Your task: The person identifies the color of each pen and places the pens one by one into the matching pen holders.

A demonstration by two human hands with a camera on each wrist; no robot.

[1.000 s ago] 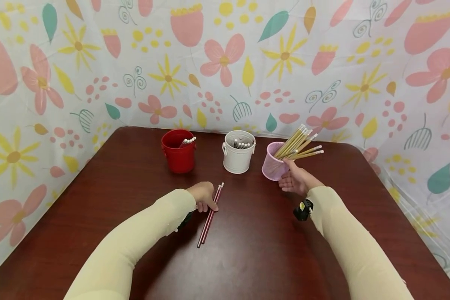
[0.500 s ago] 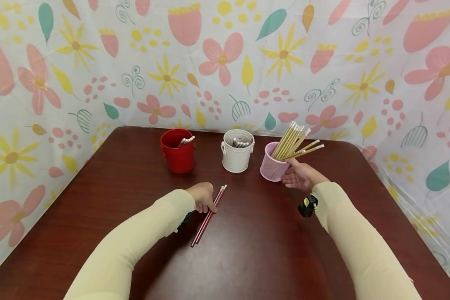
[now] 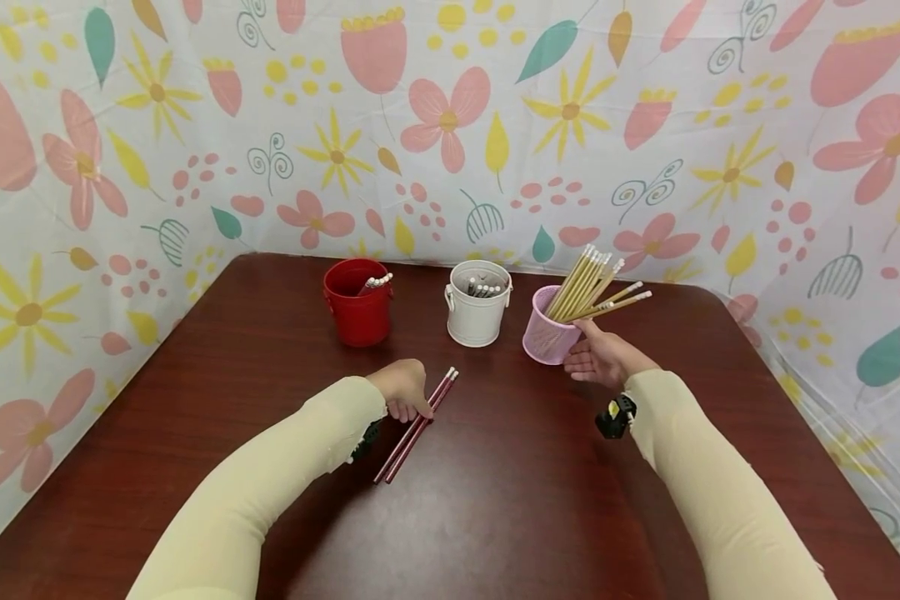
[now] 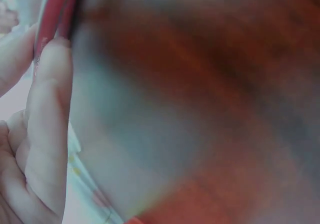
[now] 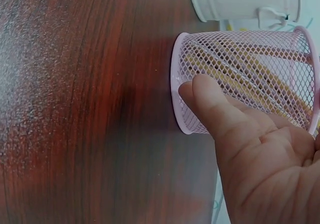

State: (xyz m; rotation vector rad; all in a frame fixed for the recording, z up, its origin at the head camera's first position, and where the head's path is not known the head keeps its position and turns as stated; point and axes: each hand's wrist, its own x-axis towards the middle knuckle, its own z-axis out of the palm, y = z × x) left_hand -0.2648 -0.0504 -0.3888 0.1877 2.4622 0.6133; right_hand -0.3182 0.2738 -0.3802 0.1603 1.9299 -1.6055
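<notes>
My left hand pinches two dark red pencils between thumb and fingers over the middle of the table. They lean slantwise, white eraser ends pointing away. In the left wrist view the red pencils pass between the fingertips. At the right, my right hand rests against a pink mesh pencil cup, its thumb at the rim and its straight fingers along the side. Several natural-wood pencils with white erasers stand fanned out in this cup. The right wrist view shows the fingers overlapping the mesh.
A red bucket stands at the back left with several white-tipped pencils inside. Between it and the pink cup is a white bucket, also with several pencils. Behind the brown table hangs a flowered cloth.
The red pencils have turned in my left hand, their near ends swinging left. The wooden pencils have shifted in the pink cup, more of them now leaning upright. My right hand has moved slightly right.
</notes>
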